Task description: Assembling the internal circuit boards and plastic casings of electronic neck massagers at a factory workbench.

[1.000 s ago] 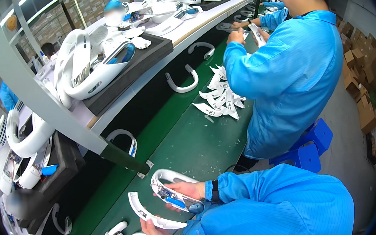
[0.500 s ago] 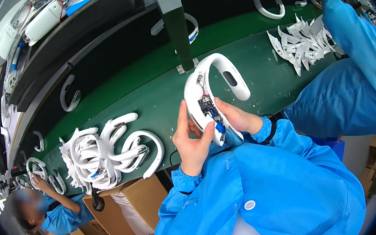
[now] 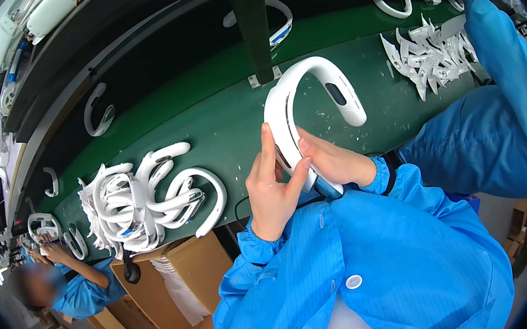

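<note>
A white C-shaped neck fan (image 3: 279, 104) is held up over the green bench, its free end curving away to the right with a dark oval on it. My left hand (image 3: 275, 195) grips the lower part from the left, fingers along the outer side and thumb on the near edge. From the right, my right hand (image 3: 335, 161) closes on the same lower section, its thumb near my left thumb. A long dark seam runs along the shell. The inside of the fan is hidden from view.
Piled white neck fans (image 3: 135, 208) lie to the left on the green bench (image 3: 229, 121). Loose curved white shell pieces (image 3: 432, 57) are heaped far right, near another person's blue sleeve (image 3: 510, 53). A metal post (image 3: 257, 30) rises behind the fan. A cardboard box (image 3: 196, 267) stands below; a co-worker (image 3: 83, 293) sits lower left.
The circuit board and wires that showed in the fan are out of sight; white shell shows there, whether turned or covered I cannot tell. My right hand has moved closer to my left thumb.
</note>
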{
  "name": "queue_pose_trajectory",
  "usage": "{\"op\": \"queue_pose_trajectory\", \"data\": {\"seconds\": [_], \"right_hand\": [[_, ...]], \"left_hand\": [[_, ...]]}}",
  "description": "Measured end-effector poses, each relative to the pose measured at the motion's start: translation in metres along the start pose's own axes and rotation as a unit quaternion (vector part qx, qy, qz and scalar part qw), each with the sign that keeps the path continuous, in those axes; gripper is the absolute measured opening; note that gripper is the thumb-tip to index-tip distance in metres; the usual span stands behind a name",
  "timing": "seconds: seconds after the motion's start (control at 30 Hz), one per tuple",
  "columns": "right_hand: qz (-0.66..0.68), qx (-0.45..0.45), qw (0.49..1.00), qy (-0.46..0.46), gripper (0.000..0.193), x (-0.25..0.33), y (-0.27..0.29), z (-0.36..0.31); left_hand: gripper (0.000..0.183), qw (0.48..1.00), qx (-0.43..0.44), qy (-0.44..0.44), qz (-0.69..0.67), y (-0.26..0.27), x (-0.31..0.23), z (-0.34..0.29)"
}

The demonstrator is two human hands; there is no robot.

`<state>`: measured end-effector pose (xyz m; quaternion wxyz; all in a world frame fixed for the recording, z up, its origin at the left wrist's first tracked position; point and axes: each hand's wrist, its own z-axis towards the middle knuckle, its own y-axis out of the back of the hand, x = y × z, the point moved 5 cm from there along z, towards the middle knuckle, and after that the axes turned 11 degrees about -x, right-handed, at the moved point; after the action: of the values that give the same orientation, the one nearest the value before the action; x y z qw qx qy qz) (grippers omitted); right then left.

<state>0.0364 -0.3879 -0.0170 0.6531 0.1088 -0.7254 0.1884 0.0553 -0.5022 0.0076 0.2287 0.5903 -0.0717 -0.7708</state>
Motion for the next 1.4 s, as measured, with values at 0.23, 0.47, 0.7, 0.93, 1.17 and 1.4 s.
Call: {"op": "queue_pose_trajectory", "data": {"seconds": [0.23, 0.47, 0.7, 0.93, 1.17, 1.4], "right_hand": [[-0.156, -0.042, 0.982, 0.095, 0.047, 0.012, 0.006, -0.004], [0.208, -0.042, 0.977, -0.019, 0.049, -0.003, -0.010, -0.011], [0.188, -0.020, 0.981, -0.049, 0.060, -0.016, -0.014, -0.007], [0.106, -0.027, 0.991, -0.071, 0.049, -0.008, -0.023, -0.017], [-0.194, 0.128, 0.971, 0.057, 0.047, 0.012, -0.055, -0.005], [-0.247, 0.173, 0.953, -0.042, 0.045, 0.007, -0.053, -0.004]], "left_hand": [[0.069, 0.996, 0.087, 0.010, -0.031, -0.001, -0.005, -0.005], [0.068, 0.995, 0.086, 0.027, -0.035, -0.002, -0.014, -0.006], [0.059, 0.983, 0.127, -0.038, 0.127, 0.001, -0.017, -0.003], [0.039, 0.984, 0.157, -0.041, 0.078, 0.020, 0.003, 0.020], [0.056, 0.879, 0.126, 0.384, -0.255, 0.005, 0.029, 0.075], [0.054, 0.906, 0.019, 0.366, -0.212, 0.010, 0.032, 0.069]]}}
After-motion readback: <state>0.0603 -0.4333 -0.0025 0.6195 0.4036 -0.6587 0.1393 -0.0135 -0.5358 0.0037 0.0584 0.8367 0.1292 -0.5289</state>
